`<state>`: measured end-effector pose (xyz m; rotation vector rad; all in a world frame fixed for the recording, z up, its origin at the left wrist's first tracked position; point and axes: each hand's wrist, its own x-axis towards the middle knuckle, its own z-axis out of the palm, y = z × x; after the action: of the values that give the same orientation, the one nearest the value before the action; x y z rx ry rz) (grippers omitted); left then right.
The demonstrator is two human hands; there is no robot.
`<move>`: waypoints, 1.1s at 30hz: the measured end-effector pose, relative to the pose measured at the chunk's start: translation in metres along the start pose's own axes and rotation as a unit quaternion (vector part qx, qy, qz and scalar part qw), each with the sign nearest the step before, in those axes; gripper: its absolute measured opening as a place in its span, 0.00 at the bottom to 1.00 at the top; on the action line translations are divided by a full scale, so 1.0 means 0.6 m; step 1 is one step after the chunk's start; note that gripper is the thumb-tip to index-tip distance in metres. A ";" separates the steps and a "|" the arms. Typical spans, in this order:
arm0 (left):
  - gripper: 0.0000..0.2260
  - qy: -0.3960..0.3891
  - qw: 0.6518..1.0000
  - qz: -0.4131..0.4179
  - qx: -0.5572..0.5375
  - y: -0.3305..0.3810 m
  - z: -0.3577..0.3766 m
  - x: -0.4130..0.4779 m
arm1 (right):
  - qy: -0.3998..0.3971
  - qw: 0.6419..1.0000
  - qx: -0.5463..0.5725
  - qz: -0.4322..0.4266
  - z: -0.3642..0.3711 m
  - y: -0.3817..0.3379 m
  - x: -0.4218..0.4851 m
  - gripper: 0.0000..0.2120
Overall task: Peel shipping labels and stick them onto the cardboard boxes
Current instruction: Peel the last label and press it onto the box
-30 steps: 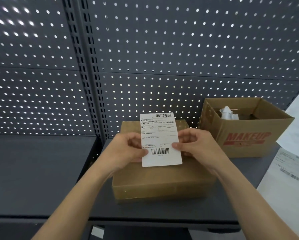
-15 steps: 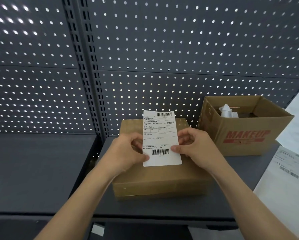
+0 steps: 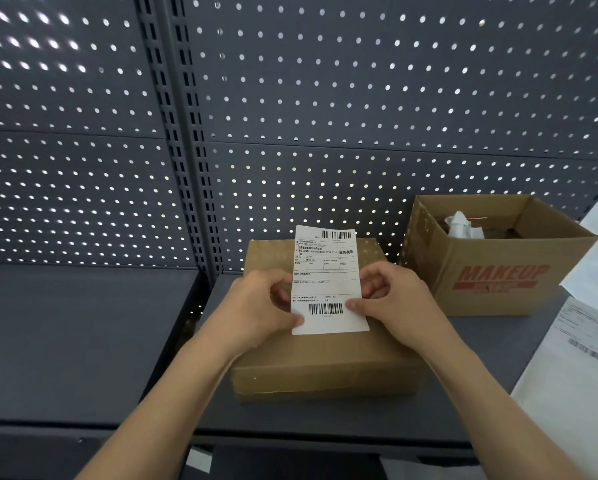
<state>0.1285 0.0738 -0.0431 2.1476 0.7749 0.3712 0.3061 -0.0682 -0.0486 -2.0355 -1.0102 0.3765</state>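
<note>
Since the earlier frame, the shipping label (image 3: 327,271) is shifted slightly rightward and tilted. No backing is seen separated, so peeling is judged barely begun. The label is pinched at its lower side edges by the left hand (image 3: 256,306) and the right hand (image 3: 398,303), and is held upright just above the closed cardboard box (image 3: 325,362).

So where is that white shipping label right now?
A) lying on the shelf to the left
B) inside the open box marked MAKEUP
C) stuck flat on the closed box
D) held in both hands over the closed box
D: the left hand and the right hand each pinch a side edge of the label, holding it over the closed box.
</note>
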 end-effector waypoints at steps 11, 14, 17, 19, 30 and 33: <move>0.15 -0.020 0.998 0.013 0.061 0.005 -0.001 -0.003 | 0.007 0.995 -0.096 -0.012 0.001 -0.004 -0.005 0.17; 0.17 -0.014 0.995 0.003 0.098 0.005 0.001 -0.001 | 0.003 0.985 -0.164 -0.055 0.001 -0.008 -0.006 0.15; 0.35 0.006 0.986 -0.028 0.162 0.002 0.003 0.002 | -0.032 0.983 -0.165 -0.067 -0.001 0.000 -0.003 0.28; 0.45 0.016 0.984 -0.031 0.174 -0.001 0.005 -0.001 | -0.049 0.983 -0.166 -0.064 -0.004 0.011 -0.002 0.34; 0.43 0.041 0.976 0.012 0.215 -0.022 0.024 0.012 | -0.099 0.969 -0.212 -0.083 0.001 0.016 0.018 0.41; 0.42 0.036 0.975 0.009 0.219 -0.020 0.031 0.032 | -0.096 0.965 -0.222 -0.102 0.012 0.014 0.047 0.40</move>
<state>0.1477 0.0807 -0.0640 2.5638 0.9475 0.3095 0.3242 -0.0455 -0.0574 -2.2872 -1.5194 0.2569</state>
